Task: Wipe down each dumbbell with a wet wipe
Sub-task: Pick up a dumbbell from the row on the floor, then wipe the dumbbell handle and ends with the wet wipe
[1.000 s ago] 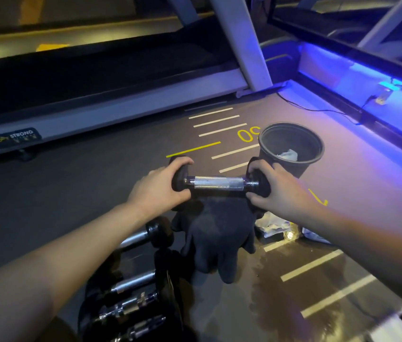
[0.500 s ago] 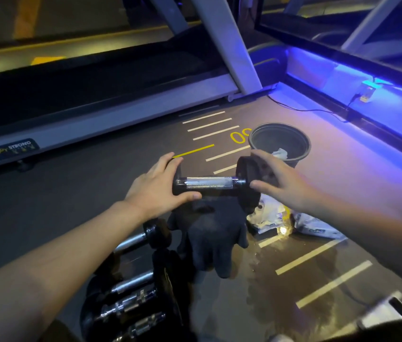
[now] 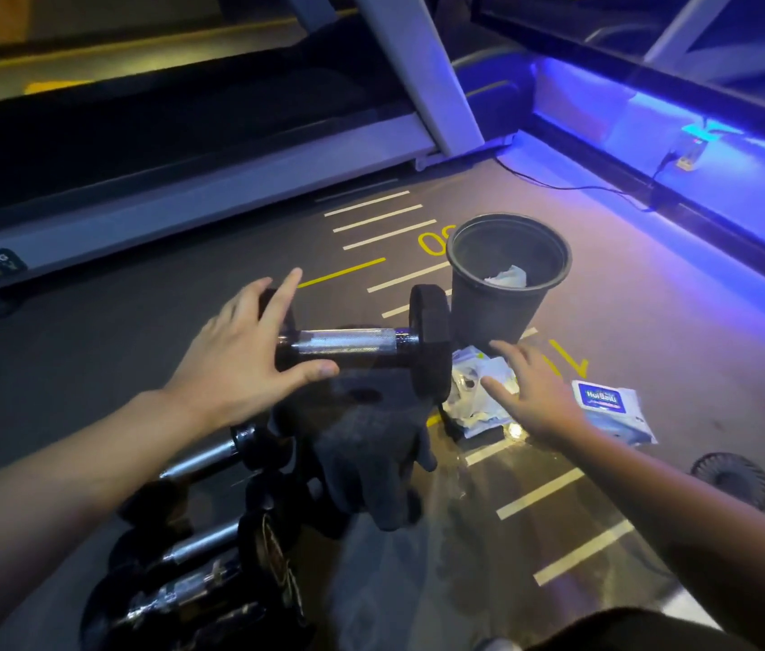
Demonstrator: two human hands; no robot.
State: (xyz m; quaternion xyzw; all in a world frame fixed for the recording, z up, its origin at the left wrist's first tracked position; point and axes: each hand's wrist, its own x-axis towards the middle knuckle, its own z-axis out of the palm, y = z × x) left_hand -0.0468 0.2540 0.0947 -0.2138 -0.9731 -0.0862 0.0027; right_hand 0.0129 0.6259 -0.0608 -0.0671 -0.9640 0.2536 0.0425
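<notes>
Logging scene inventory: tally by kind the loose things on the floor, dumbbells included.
Dumbbells: 5, one at the left hand, four lower left
Bin: 1
Wipe packs: 2
Dark cloth: 1
Round black fan: 1
Total: 10

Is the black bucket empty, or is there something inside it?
Not empty. The black bucket stands upright on the floor, and a crumpled white wipe lies inside near the bottom. Nothing else shows in it.
</notes>
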